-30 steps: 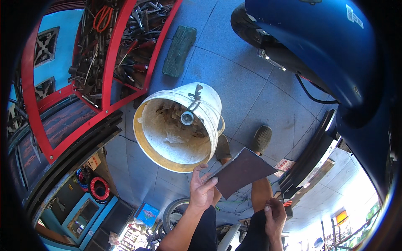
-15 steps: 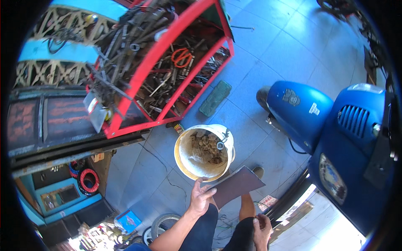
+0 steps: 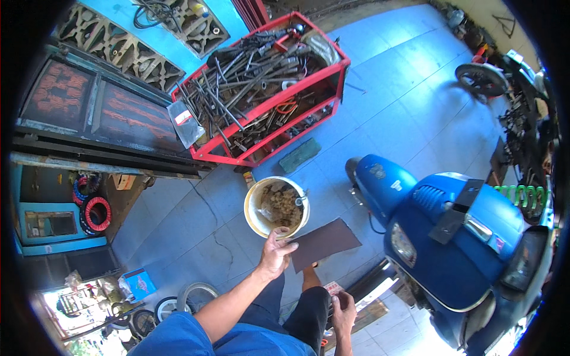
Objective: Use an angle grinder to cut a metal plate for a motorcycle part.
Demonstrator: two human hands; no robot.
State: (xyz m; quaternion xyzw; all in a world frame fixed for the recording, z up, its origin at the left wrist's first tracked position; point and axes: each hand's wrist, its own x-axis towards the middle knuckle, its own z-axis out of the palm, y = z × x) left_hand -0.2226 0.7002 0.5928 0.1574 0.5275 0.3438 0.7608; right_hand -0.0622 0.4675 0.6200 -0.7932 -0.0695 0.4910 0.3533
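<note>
My left hand (image 3: 275, 255) is closed at the left edge of a dark brown rectangular sheet of sandpaper (image 3: 328, 244), pinching it between thumb and fingers. The sheet is held out flat over my knees. Just beyond that hand stands a whitish bucket (image 3: 253, 218) with crumpled brownish material (image 3: 278, 203) inside and a small round metal piece at its right rim. Lower right, my right hand (image 3: 343, 317) is near my knee with its fingers curled together. Whatever lies between them, if anything, is too small to make out.
A red tool cart (image 3: 249, 161) heaped with tools stands beyond the bucket, a green block (image 3: 299, 155) on the tiles beside it. A blue scooter (image 3: 442, 228) fills the right side. Tyres (image 3: 97, 213) and a blue box (image 3: 138, 285) are at left.
The view has shifted and tilted up, showing more of the cart top and the scooter. My left hand keeps its hold on the sheet; my right hand stays curled near the knee.
</note>
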